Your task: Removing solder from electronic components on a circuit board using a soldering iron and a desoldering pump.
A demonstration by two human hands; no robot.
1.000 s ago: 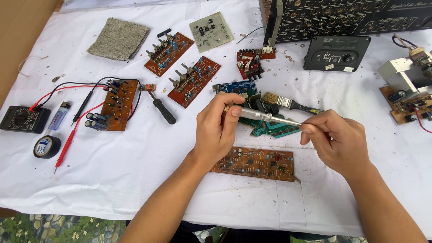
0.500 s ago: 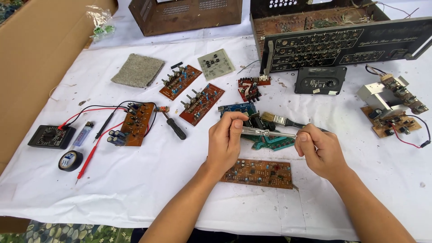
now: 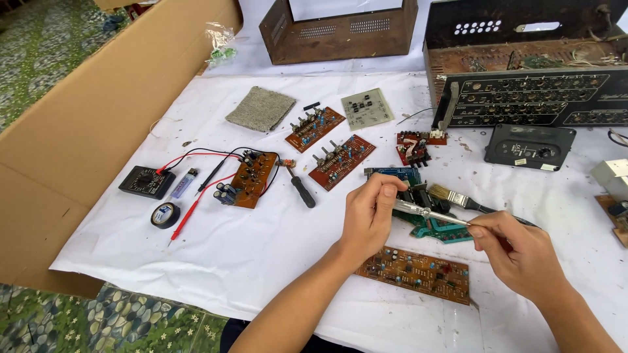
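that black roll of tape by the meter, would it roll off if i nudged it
Probably not: the tape roll lies flat on the white cloth, so it should slide. It looks small and light. The red probe lead beside it might snag.

Small clear plastic bag [image 3: 221,44] with green bits inside, crumpled, lies at far left top on the edge of the cardboard sheet [image 3: 98,124]. Black multimeter [image 3: 146,182] at left on the white cloth, dial face up, screen too small to make out. White label strips [image 3: 526,161] on the black cassette unit [image 3: 530,146], right of centre, near its front edge. Black amplifier panel [image 3: 536,98] behind it bears pale printed markings in rows.
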